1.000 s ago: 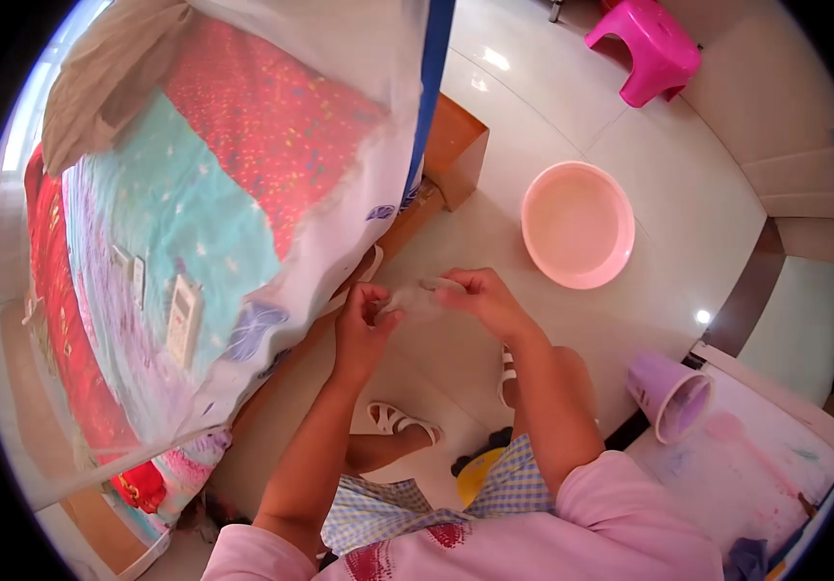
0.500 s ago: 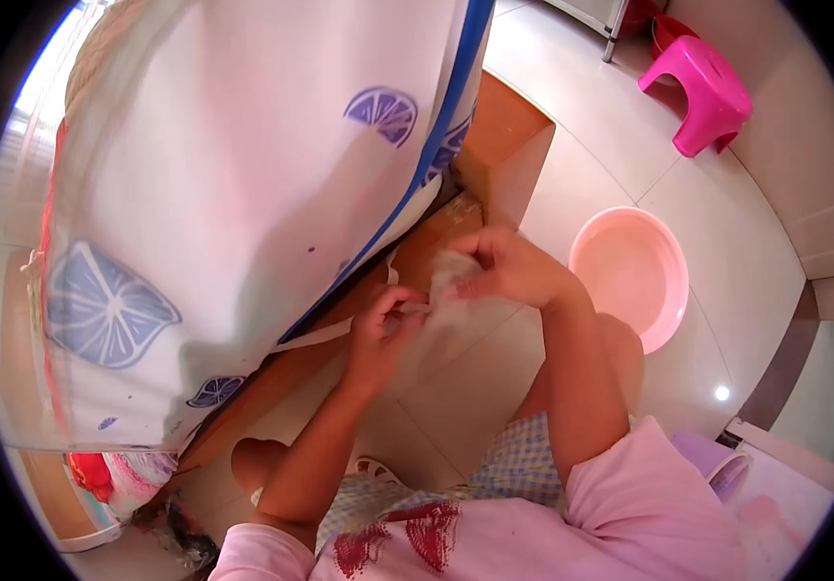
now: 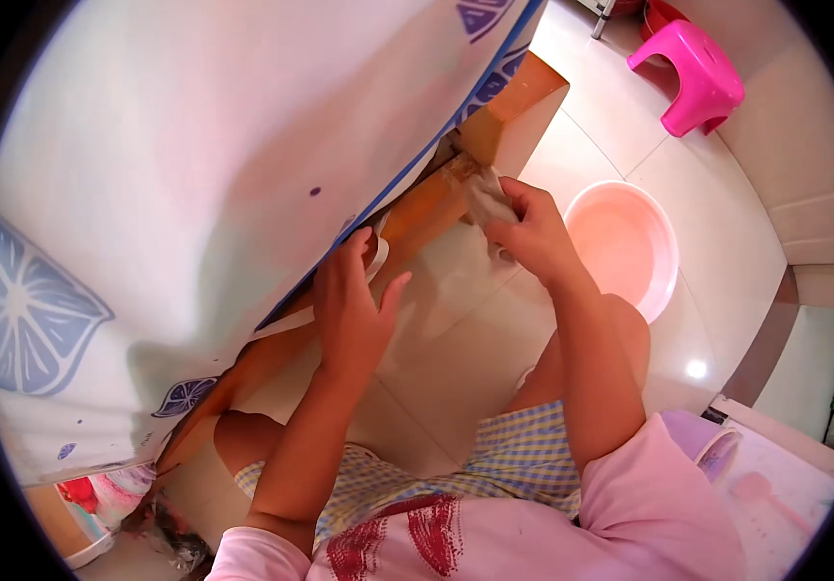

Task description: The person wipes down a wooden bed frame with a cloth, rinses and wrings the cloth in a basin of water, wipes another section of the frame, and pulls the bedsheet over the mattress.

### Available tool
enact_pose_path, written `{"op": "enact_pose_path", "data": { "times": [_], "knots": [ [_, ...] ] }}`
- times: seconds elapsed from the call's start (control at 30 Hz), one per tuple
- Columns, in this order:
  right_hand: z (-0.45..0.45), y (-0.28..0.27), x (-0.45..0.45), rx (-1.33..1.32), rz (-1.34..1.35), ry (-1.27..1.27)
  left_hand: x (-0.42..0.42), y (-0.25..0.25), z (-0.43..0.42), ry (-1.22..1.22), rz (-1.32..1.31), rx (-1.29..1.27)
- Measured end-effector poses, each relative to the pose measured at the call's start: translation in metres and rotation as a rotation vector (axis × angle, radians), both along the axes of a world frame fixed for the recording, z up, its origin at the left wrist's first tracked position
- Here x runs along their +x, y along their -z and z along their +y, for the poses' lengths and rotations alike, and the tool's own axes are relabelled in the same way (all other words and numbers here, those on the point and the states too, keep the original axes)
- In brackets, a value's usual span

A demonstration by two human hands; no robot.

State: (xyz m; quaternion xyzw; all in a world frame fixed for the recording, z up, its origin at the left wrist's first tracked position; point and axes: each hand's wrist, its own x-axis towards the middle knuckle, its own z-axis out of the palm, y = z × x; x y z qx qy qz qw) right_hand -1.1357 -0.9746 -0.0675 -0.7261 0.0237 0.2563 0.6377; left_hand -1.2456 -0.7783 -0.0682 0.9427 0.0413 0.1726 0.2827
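Cloth (image 3: 488, 199) near wooden frame (image 3: 421, 221); basin (image 3: 620, 242) on tiled floor (image 3: 436, 353).

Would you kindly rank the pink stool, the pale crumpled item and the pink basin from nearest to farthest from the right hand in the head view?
From the right hand:
1. Pale crumpled item, held in it.
2. Pink basin, just to its right.
3. Pink stool, farther off, upper right.

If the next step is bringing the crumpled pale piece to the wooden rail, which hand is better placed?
Probably the right hand: it pinches the crumpled pale piece near the wooden rail. The left hand is open, beside the blue-edged cover.
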Motion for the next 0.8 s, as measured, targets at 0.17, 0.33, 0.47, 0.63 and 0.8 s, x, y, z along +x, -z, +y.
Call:
{"op": "enact_pose_path", "data": {
  "times": [0.17,0.33,0.47,0.63,0.8],
  "knots": [
    [0.020,0.014,-0.009,-0.190,-0.409,-0.007,0.000,0.008,0.009,-0.057,0.079,-0.017],
    [0.039,0.028,-0.016,-0.503,-0.805,0.120,-0.008,-0.004,0.020,-0.069,0.095,-0.038],
    [0.052,0.030,-0.010,-0.564,-0.811,0.093,-0.013,-0.001,0.026,-0.062,0.055,-0.025],
    [0.074,0.037,-0.035,-0.673,-0.868,-0.003,-0.018,-0.002,0.031,-0.051,-0.039,0.082],
    [0.074,0.043,-0.052,-0.425,-0.889,-0.099,-0.021,-0.004,0.043,-0.051,-0.080,0.099]
  ]
}}
